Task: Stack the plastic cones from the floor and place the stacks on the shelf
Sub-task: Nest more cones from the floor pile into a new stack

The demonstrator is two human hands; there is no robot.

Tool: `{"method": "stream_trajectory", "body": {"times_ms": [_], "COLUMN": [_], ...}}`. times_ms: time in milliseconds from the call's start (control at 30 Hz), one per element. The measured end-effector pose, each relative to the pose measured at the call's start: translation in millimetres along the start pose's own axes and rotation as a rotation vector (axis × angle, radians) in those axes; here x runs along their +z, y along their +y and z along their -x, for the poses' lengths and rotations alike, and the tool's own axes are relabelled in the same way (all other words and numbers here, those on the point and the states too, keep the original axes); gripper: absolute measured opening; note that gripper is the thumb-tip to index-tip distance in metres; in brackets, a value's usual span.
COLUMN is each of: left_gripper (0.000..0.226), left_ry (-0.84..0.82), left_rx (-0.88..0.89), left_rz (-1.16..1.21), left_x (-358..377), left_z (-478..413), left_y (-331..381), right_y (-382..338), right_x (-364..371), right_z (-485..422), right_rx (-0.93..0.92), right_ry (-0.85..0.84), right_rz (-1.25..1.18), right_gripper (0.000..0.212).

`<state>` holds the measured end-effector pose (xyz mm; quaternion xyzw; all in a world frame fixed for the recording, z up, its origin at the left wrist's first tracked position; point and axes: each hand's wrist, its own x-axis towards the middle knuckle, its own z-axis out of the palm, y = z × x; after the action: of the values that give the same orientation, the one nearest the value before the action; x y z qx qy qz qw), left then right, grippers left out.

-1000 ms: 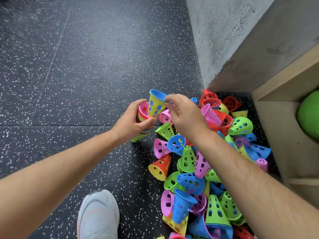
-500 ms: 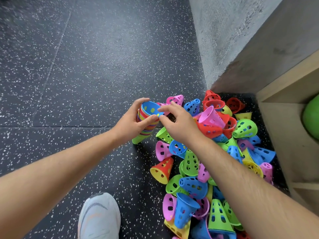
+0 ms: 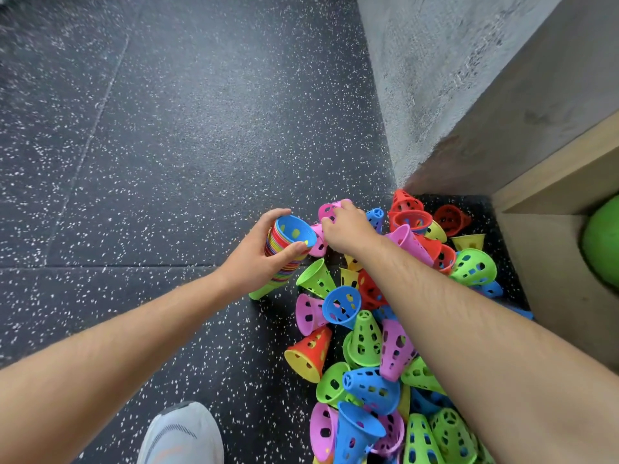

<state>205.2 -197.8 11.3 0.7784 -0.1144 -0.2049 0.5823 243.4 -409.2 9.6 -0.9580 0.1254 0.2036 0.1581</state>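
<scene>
At the lower left of the frame I see a grey shoe (image 3: 181, 437) planted on the black speckled floor (image 3: 167, 145). Just right of centre, the left hand (image 3: 254, 262) grips a stack of cones (image 3: 284, 252): the thumb lies across the near side just under the rim, the fingers wrap the far side, and the stack leans with its green tip down toward the floor. Its open mouth faces up at me, and the innermost cone is blue with yellow showing through its holes. Just beside it, the right hand (image 3: 348, 229) has its fingers curled over 1 pink cone (image 3: 330, 209) at the upper edge of the heap; the hand hides the underside of the grasp. Below and to the right of both hands, the pile of loose cones (image 3: 371, 390) spreads over the floor in red, green, blue, pink and yellow, most of them lying on their sides, some pushed partly into one another. It runs up into the corner where the grey wall (image 3: 435, 78) meets the floor. At the right edge stands the wooden shelf (image 3: 552, 279); the 1 compartment I can see into holds a green ball (image 3: 603, 242), only partly in frame.
</scene>
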Motion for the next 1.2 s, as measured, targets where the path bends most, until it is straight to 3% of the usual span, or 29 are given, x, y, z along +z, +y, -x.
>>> {"method": "stream_trajectory", "body": {"times_ms": [133,300,433,600,700,867,967,1200], "left_gripper": [0.063,0.057,0.058,0.062,0.070,0.077,0.083,0.095], "left_ry": [0.004,0.034,0.029,0.023,0.027,0.030,0.008,0.002], "left_rx": [-0.017,-0.017,-0.007,-0.004,0.005,0.014,0.014,0.015], "left_rz": [0.003,-0.010,-0.013,-0.021,-0.012,0.074,0.086,0.049], "left_x": [-1.7,-2.2,-2.2,-6.2,-7.2,-6.4,-11.7,-18.0], "left_z": [-1.7,-3.9,-2.1,2.7,8.6,14.1,16.3,20.1], "left_y": [-0.8,-1.1,-1.0,-4.6,-1.8,2.2,-0.2,-8.9], "right_y": [4.2,12.3,9.0,-8.4,-24.1,-43.0,-46.6,-45.2], "right_x": [-3.9,-14.8,-31.2,-44.0,-46.7,-36.5,-28.8,-21.5], "right_z": [2.4,13.7,36.5,66.8,80.6,88.3,92.6,85.2], "right_rx": [-0.012,-0.094,-0.132,-0.143,-0.192,-0.214,-0.178,-0.183], "right_ry": [0.045,0.228,0.365,0.452,0.380,0.089,-0.084,-0.141], "right_rz": [0.023,-0.087,-0.281,-0.504,-0.596,-0.391,-0.419,-0.540], "right_gripper": [0.054,0.058,0.071,0.063,0.063,0.067,0.065,0.081]}}
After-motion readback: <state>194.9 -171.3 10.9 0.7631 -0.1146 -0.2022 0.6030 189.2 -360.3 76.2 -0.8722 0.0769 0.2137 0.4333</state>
